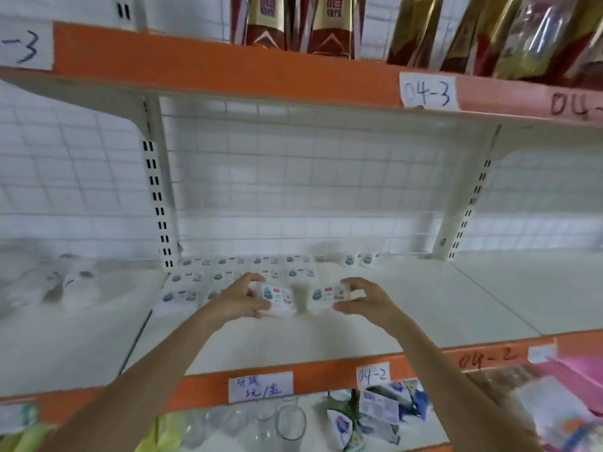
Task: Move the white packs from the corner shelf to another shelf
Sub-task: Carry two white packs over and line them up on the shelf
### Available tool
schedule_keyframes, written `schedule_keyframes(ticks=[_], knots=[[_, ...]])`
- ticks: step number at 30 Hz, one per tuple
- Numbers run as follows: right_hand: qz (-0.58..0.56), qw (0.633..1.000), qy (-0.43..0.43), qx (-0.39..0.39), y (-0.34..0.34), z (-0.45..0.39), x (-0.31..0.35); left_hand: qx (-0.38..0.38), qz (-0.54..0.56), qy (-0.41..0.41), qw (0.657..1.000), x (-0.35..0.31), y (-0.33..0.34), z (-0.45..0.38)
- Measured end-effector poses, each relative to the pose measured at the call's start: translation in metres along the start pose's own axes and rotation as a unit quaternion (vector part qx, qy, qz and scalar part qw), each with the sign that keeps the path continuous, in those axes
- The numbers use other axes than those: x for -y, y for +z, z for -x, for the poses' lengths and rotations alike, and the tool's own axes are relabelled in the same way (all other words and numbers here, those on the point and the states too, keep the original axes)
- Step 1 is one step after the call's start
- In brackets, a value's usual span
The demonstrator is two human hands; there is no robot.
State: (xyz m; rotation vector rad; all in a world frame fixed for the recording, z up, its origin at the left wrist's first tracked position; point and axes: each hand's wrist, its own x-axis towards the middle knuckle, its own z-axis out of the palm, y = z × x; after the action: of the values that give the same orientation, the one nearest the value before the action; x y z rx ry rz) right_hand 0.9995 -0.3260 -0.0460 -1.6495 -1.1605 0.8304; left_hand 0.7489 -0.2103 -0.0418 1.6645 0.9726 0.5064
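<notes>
Pinching a small white rectangular pack [279, 300] between curled fingers and thumb, the left hand [239, 300] holds it just above the white middle shelf [424, 298]; its grip is closed round the pack's left end. The right hand [365, 300] likewise grips a second white pack [328, 296] by its right end, fingers over the top edge and thumb below. The two packs sit side by side, close together but with a narrow gap between them. Each is soft-looking plastic wrap, white, with a round blue-grey emblem, a small red mark and faint print on its face; the lettering is too blurred to read.

Behind the hands, rows of matching white packs [241, 272] lie flat at the back left of the same shelf, near a slotted white upright [160, 203]. More white bundles [70, 283] rest on the neighbouring shelf to the left. An orange shelf edge [326, 375] carries a paper label reading 04-2 [373, 375]. Clear glass jars [290, 422] stand below, and dark red and gold bags [332, 26] stand on the shelf above.
</notes>
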Motion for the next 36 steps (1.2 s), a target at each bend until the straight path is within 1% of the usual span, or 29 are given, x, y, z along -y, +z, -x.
schedule_keyframes(ticks=[2,4,7,10,14,18,21,22,24,27,30,33,36], knots=[[-0.010,1.000,0.002,0.023,0.002,-0.010,-0.003,-0.015,-0.006,-0.020,1.000,-0.002,0.007,-0.003],[-0.023,0.998,0.003,0.060,-0.002,-0.022,-0.013,-0.061,-0.031,-0.034,0.997,-0.005,0.019,-0.004],[-0.022,0.998,-0.008,0.067,0.000,-0.030,-0.018,-0.092,-0.146,-0.041,0.984,-0.006,0.023,-0.004],[0.011,0.996,-0.024,0.084,-0.002,-0.040,-0.022,-0.114,-0.269,-0.011,0.956,-0.006,0.028,-0.007],[0.102,0.988,-0.064,0.092,-0.005,-0.048,-0.026,-0.101,-0.407,0.001,0.908,-0.009,0.020,-0.010],[0.160,0.979,-0.064,0.104,-0.004,-0.053,-0.031,-0.066,-0.482,0.000,0.874,-0.013,0.014,-0.012],[0.201,0.971,-0.090,0.096,0.001,-0.056,-0.031,-0.068,-0.512,0.019,0.856,-0.006,0.012,-0.017],[0.211,0.968,-0.095,0.098,0.004,-0.057,-0.031,-0.073,-0.510,0.024,0.857,-0.002,0.011,-0.017],[0.235,0.962,-0.099,0.099,0.008,-0.059,-0.030,-0.084,-0.491,0.037,0.866,0.007,0.006,-0.019],[0.251,0.959,-0.100,0.088,0.017,-0.062,-0.031,-0.099,-0.484,0.063,0.867,0.016,-0.002,-0.021],[0.242,0.964,-0.095,0.058,0.024,-0.063,-0.031,-0.104,-0.452,0.067,0.884,0.022,-0.004,-0.022],[0.246,0.965,-0.090,0.026,0.030,-0.063,-0.032,-0.114,-0.441,0.086,0.886,0.026,-0.003,-0.024],[0.268,0.960,-0.074,0.015,0.034,-0.064,-0.033,-0.122,-0.430,0.086,0.891,0.031,-0.003,-0.026]])
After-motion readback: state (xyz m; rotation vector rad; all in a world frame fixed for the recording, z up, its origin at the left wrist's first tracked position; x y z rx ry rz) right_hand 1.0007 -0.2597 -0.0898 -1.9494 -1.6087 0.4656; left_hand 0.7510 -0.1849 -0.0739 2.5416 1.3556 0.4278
